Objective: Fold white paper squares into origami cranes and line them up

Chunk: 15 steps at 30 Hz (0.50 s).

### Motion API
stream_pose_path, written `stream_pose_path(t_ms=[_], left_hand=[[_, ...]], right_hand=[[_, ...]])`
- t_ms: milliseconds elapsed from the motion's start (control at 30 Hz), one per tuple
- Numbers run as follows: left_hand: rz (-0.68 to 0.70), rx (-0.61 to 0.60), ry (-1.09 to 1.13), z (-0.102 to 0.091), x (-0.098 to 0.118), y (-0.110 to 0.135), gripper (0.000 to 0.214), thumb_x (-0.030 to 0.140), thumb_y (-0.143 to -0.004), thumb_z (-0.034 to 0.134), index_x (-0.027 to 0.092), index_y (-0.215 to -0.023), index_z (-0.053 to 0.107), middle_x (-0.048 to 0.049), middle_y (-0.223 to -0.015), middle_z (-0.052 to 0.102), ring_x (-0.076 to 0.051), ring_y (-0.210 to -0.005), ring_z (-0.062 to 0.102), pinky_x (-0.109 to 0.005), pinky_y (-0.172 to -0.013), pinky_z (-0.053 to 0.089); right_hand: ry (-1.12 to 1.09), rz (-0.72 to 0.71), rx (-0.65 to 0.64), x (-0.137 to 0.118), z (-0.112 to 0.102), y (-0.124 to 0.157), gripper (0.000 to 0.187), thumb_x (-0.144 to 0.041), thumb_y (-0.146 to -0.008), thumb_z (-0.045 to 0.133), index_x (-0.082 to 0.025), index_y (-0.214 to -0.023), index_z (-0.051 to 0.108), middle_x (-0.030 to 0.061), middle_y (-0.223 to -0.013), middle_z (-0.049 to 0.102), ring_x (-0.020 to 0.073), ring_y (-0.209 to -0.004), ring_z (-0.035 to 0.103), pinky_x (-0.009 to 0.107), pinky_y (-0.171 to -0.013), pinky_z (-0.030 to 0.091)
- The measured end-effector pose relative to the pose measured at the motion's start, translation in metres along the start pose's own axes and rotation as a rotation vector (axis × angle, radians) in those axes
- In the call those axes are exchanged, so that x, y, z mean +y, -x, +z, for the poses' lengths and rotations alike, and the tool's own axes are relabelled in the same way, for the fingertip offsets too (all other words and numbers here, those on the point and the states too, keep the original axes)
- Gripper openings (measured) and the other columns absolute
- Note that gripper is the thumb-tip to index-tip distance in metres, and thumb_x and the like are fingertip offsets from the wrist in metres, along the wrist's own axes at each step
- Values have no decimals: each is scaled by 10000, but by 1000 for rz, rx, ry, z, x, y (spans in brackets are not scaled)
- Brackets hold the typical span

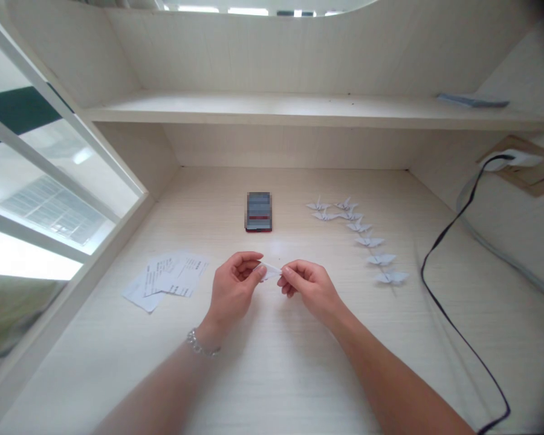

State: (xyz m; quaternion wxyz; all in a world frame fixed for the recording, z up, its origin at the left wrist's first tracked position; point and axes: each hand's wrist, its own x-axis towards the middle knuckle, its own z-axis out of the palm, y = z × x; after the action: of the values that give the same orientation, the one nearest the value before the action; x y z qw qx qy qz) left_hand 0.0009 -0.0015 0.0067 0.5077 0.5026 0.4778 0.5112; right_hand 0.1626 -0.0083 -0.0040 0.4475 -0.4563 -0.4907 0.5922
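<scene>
A small folded piece of white paper [270,272] is held between my two hands above the middle of the desk. My left hand [236,283] pinches its left part between thumb and fingers, which hide some of it. With thumb and forefinger, my right hand [309,283] grips the narrow right tip. Several folded white paper cranes [369,241] stand in a curved row to the right of my hands. Left of my left hand lie a few loose sheets of printed paper [176,273], overlapping one another.
A dark phone-like device [259,211] with a blurred front lies beyond my hands. On the right, a black cable [444,311] runs from a wall socket down across the desk. A shelf [299,109] spans the back, with a flat bluish item [474,101] at its right end.
</scene>
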Motion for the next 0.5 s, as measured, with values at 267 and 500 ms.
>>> stream_pose_path(t_ms=[267,500], left_hand=[[353,126,-27,1,-1,10,229,118,-718,632,170,-939,605,-42,-816,672,-148,-754,641,-274,-722,529],[512,28,-219,-2,7,15,190,95,-727,611,223,-857,667,-38,-844,685,-175,-795,639,-316,-709,534]], right_hand=[[62,-237,139,-11,9,11,140,-256,-701,675,-182,-814,638,18,-689,633,131,-609,580,262,-569,479],[131,-382,213,-17,10,16,69,-206,-718,657,-211,-787,663,37,-746,655,169,-691,604,305,-632,497]])
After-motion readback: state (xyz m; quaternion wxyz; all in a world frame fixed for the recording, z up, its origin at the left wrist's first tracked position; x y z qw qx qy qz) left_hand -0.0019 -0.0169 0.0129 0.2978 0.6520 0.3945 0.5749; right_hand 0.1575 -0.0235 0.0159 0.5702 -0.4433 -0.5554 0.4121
